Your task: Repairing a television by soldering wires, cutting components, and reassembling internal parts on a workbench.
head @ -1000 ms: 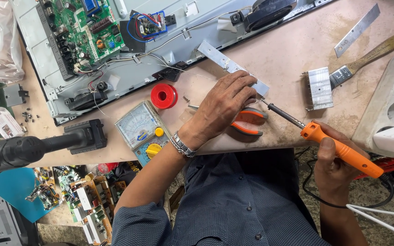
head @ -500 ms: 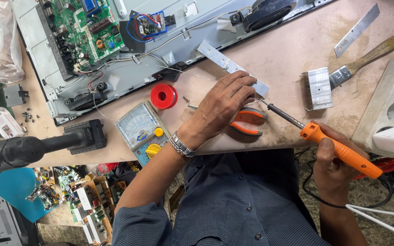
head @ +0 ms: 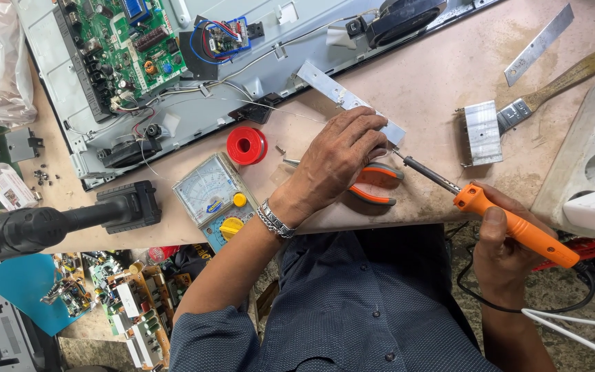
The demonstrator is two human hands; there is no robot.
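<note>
Orange iron (head: 514, 225): gripped by right hand (head: 500, 258)
Left hand (head: 339, 162): pinching metal strip (head: 349, 102)
Risk: tip likely burns fingers (head: 373, 141)

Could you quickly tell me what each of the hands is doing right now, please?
Left hand: closed, fingers pressing on the metal strip.
Right hand: closed around the orange soldering iron.

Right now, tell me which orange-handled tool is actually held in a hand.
The soldering iron, gripped by the right hand. The orange-handled pliers lie on the bench, partly under the left hand.
</note>
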